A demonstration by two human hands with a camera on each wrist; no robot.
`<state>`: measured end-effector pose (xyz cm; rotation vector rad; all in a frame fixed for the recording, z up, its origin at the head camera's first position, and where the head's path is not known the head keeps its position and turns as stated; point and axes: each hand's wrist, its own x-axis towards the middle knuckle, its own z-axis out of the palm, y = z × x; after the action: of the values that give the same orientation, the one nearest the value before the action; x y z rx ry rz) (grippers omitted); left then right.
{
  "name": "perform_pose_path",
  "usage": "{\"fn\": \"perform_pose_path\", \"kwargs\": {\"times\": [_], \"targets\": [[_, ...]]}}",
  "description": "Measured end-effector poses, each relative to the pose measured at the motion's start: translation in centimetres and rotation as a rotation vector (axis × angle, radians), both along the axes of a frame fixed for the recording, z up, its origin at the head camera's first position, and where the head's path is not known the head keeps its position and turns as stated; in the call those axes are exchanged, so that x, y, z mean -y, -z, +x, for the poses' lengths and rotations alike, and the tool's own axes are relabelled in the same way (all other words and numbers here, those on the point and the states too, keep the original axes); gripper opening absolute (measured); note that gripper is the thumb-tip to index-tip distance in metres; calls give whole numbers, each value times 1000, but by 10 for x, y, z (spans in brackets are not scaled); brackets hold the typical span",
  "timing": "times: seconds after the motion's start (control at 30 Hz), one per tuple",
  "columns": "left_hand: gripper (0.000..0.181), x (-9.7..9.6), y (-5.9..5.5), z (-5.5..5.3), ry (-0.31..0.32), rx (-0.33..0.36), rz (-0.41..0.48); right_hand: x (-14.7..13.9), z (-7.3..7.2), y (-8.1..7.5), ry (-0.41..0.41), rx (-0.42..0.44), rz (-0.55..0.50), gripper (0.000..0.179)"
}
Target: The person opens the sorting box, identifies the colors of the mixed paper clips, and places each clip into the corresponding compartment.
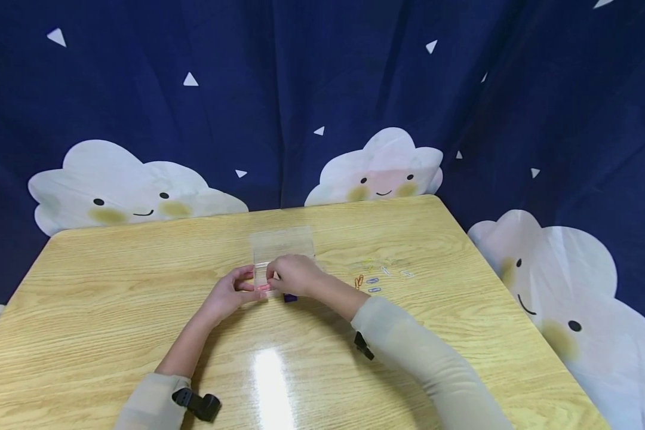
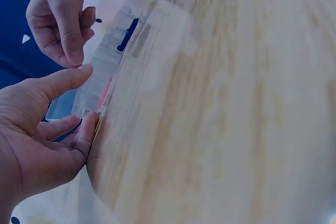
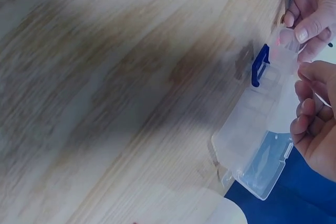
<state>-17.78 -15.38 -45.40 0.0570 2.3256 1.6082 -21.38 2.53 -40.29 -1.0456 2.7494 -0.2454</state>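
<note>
A clear plastic divided box [image 1: 261, 275] lies on the table with its lid [image 1: 282, 242] swung back. My left hand [image 1: 231, 294] grips the box's left end between thumb and fingers. Pink paper clips [image 2: 105, 93] lie in the end compartment beside that hand. Over the same end is my right hand [image 1: 298, 275], its thumb and fingertips brought together. Whether a small clip sits between those fingertips is too unclear to tell. A dark blue latch [image 3: 260, 65] stands out from the box's front edge, just below my right hand in the head view.
Right of the box lie loose paper clips: orange clips [image 1: 359, 281], blue clips [image 1: 373, 280], yellow clips [image 1: 368, 261] and white clips [image 1: 407, 273]. A dark blue curtain [image 1: 279, 107] with cloud faces hangs behind the wooden table [image 1: 113, 310].
</note>
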Motion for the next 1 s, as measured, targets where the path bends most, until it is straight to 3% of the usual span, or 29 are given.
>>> {"fn": "perform_pose_path", "kwargs": {"times": [0.57, 1.0], "targets": [[76, 0, 3, -1, -10, -32, -15, -28, -9, -14, 54, -67, -31, 14], [77, -1, 1, 0, -4, -30, -27, -57, -16, -14, 103, -91, -58, 15]]}}
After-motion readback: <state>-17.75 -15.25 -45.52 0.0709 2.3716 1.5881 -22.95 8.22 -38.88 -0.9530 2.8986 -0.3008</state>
